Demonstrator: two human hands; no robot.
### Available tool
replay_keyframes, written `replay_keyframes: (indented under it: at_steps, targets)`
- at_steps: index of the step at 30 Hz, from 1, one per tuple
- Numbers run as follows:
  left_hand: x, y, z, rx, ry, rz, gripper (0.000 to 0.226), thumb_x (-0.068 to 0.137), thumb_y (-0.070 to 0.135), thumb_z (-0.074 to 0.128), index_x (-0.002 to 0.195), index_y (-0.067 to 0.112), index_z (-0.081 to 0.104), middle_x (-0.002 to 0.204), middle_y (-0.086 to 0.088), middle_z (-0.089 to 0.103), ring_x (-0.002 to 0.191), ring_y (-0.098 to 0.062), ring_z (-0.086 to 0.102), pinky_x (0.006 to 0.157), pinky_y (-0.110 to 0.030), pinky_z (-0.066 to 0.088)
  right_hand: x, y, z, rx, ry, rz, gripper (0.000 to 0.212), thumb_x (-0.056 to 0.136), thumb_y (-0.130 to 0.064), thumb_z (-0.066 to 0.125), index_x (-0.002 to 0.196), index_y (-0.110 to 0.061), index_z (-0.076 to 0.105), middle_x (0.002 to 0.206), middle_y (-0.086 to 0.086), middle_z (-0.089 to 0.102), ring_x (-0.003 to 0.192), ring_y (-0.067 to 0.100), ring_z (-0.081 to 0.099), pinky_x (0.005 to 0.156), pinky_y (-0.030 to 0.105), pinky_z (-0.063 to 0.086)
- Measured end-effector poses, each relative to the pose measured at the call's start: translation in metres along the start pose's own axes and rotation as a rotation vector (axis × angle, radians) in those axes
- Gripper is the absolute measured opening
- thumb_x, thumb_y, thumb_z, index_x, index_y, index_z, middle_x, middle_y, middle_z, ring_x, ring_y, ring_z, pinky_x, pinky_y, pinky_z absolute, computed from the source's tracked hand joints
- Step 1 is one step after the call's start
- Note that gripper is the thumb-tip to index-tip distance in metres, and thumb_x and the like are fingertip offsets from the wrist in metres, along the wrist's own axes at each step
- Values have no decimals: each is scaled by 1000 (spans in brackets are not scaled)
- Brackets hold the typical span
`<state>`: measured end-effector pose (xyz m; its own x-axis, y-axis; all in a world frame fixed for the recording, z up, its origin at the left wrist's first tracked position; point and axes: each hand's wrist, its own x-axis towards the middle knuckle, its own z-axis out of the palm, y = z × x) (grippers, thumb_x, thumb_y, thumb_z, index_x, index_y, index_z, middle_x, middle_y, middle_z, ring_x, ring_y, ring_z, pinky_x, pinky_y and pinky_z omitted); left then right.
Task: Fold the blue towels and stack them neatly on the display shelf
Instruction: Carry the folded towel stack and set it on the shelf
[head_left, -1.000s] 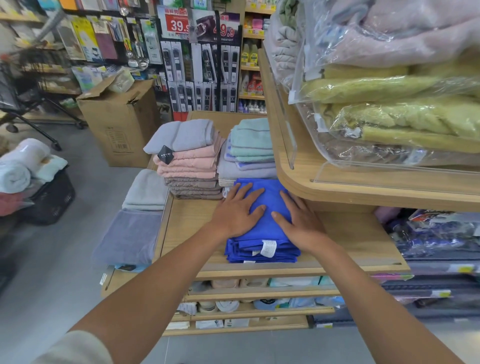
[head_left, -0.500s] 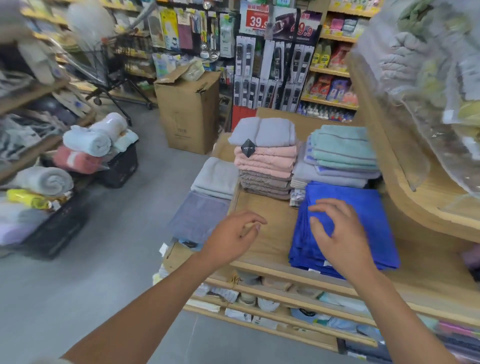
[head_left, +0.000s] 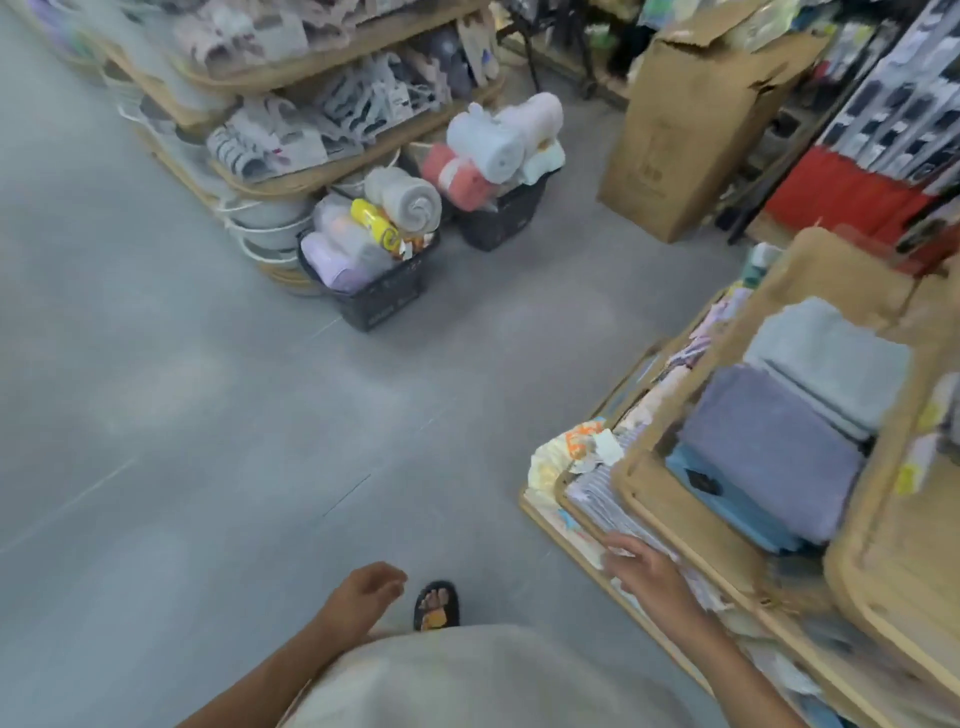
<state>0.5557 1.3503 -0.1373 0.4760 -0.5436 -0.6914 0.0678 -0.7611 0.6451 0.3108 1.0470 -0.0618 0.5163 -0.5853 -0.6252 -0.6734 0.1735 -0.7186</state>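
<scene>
Hands empty beside display shelf (head_left: 670, 519)
Both hold nothing: left hand (head_left: 363, 590) loosely curled, right hand (head_left: 647, 564) relaxed; shelf lies rightward, nearest the right hand; unfolded blue towels not in view.

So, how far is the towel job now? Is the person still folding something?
Done, it seems: a second ago both hands pressed a folded blue stack on the display shelf; that stack is now out of view. In hand: nothing; the left hand and right hand are empty, the view turned to the aisle. Left: cannot tell; no unfolded blue towel shows, only rolled towels in a black basket.
</scene>
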Motion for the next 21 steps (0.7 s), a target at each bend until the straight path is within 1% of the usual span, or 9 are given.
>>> replay_keyframes:
  at_steps: [2, 4, 7, 9, 12, 14, 17, 19, 21]
  targets:
    - [-5, -26, -31, -39, 39, -110, 18, 98, 11, 61, 91, 25, 71, 93, 4, 74, 82, -12, 64, 69, -23, 47, 18, 2, 24, -43, -7, 79, 21, 94, -7, 69, 113, -14, 73, 118, 2, 68, 95, -1, 62, 76, 6, 46]
    - [-3, -36, -49, -56, 59, -177, 18, 98, 9, 60, 92, 23, 71, 93, 4, 74, 81, -8, 65, 63, -17, 44, 30, -4, 40, -63, -6, 140, 19, 94, -10, 70, 111, -18, 72, 113, 0, 68, 90, -9, 59, 67, 2, 43]
    - [17, -23, -65, -103, 67, -199, 14, 98, 12, 61, 96, 21, 72, 93, 5, 74, 83, -7, 65, 62, -11, 45, 58, -23, 60, -88, -41, 182, 18, 95, -17, 71, 113, -18, 73, 113, -5, 68, 102, 7, 64, 92, 24, 51]
    - [38, 0, -73, -115, 55, -158, 9, 97, 20, 65, 99, 24, 73, 92, 9, 74, 84, 0, 65, 65, -9, 45, 83, -41, 71, -92, -57, 193, 16, 95, -15, 70, 111, -17, 74, 113, -4, 70, 106, 15, 64, 101, 37, 48]
    - [78, 38, -92, -144, 13, -86, 7, 97, 24, 67, 101, 25, 73, 100, 7, 74, 97, -6, 68, 87, -20, 52, 134, -74, 84, -70, -76, 185, 13, 95, -11, 69, 106, -17, 74, 108, -5, 71, 99, 9, 64, 93, 35, 49]
    - [104, 61, -111, -158, 17, -53, 7, 97, 24, 67, 100, 25, 74, 104, 5, 74, 101, -10, 68, 94, -26, 51, 175, -101, 91, -46, -96, 158, 12, 95, -10, 69, 103, -17, 74, 104, -6, 71, 96, 9, 64, 84, 30, 49]
    - [139, 84, -146, -178, 99, -94, 7, 97, 20, 67, 101, 21, 74, 101, 4, 75, 93, -10, 67, 84, -21, 50, 240, -150, 94, -69, -157, 107, 14, 96, -11, 68, 99, -24, 71, 101, -8, 70, 95, 8, 64, 85, 31, 48]
    - [156, 94, -171, -225, 181, -182, 9, 97, 12, 66, 98, 17, 73, 95, 2, 74, 84, -12, 64, 68, -12, 46, 282, -186, 91, -98, -202, 77, 12, 97, -10, 67, 101, -22, 70, 101, -5, 70, 94, 7, 63, 82, 27, 47]
    - [172, 108, -195, -246, 229, -228, 12, 97, 9, 64, 98, 18, 73, 93, 0, 75, 81, -12, 63, 62, -10, 45, 319, -221, 85, -124, -234, 32, 11, 97, -11, 67, 104, -18, 70, 102, -2, 71, 91, 3, 62, 77, 22, 47]
